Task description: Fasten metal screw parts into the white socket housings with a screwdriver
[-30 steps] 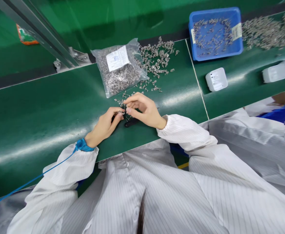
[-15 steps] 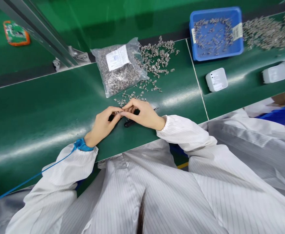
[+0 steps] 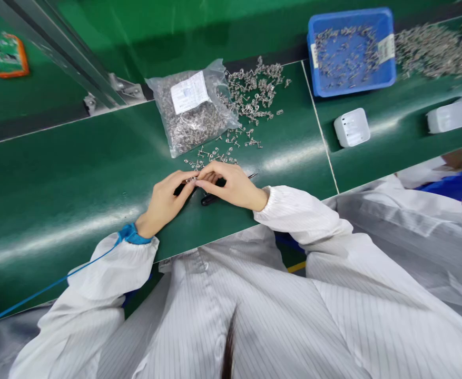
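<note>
My left hand [image 3: 164,201], with a blue band at the wrist, pinches a small metal part [image 3: 191,179] between thumb and fingertips. From the right, my right hand [image 3: 231,184] meets it, thumb and forefinger closed at the same small part. The part's exact shape is too small to tell. Under my right hand lies a black-handled tool [image 3: 208,199], its thin metal tip showing past the knuckles. Loose metal parts [image 3: 215,155] are scattered just beyond my fingers. Behind them rests a clear plastic bag [image 3: 195,129] full of similar parts, with a white label on it.
A larger pile of metal parts [image 3: 258,92] lies right of the bag. Farther right are a blue bin [image 3: 351,87] with parts, white containers [image 3: 353,128] and another heap [image 3: 436,50]. An orange-edged green object [image 3: 6,56] passes behind the metal post [image 3: 65,47]. Someone's sleeve shows at right.
The orange-edged object has moved left. My left hand has shifted slightly left, and more of the small metal part shows between my fingertips. My right hand has hardly moved.
</note>
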{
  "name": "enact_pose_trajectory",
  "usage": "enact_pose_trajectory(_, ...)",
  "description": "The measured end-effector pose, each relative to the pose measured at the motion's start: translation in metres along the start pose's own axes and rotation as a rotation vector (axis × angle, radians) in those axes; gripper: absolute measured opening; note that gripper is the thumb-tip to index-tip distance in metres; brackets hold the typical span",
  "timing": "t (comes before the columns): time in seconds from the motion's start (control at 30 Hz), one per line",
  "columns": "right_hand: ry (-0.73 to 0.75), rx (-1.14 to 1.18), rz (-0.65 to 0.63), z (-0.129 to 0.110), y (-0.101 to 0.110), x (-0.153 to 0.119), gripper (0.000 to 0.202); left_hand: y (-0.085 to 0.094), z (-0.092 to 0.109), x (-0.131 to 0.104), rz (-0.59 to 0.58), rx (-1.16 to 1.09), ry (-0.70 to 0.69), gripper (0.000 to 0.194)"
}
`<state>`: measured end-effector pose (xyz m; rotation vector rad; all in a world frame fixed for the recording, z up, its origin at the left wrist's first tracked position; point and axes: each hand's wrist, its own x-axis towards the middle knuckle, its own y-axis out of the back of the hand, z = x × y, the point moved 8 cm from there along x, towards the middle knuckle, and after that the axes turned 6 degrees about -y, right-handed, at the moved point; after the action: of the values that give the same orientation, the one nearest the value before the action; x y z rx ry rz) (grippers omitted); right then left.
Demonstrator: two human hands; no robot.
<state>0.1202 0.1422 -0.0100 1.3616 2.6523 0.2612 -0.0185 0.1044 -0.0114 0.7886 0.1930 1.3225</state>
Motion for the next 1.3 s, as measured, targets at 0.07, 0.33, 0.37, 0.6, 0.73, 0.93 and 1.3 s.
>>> enact_pose_trajectory(0.07, 0.029, 0.008, 0.004, -0.001, 0.0, -0.001, 0.02, -0.001, 0.003, 0.001, -0.007, 0.025, -0.04, 0.023)
enact_pose_trajectory(0.33, 0.085, 0.034, 0.145, -0.005, 0.015, -0.002, 0.011, 0.0, 0.003, 0.001, -0.01, -0.054, 0.015, 0.023)
enact_pose_trajectory(0.37, 0.062, 0.017, 0.186, -0.003, 0.019, -0.002, 0.011, 0.0, 0.002, 0.001, -0.013, -0.071, 0.03, 0.024)
enact_pose_trajectory(0.6, 0.089, -0.089, 0.214, -0.003, 0.017, -0.004, 0.014, 0.0, 0.005, 0.003, 0.009, -0.059, -0.028, 0.021)
enact_pose_trajectory(0.73, 0.164, -0.168, 0.065, -0.009, 0.002, -0.006, 0.012, 0.001, 0.004, 0.002, 0.029, -0.023, -0.072, 0.016)
enact_pose_trajectory(0.93, 0.162, -0.189, -0.006, -0.006, -0.001, -0.005, 0.018, 0.002, 0.003, 0.0, 0.031, -0.024, -0.084, 0.008)
enact_pose_trajectory(1.3, 0.105, 0.01, -0.102, -0.004, -0.005, 0.001, 0.013, -0.001, 0.0, -0.002, -0.016, 0.0, -0.052, 0.019)
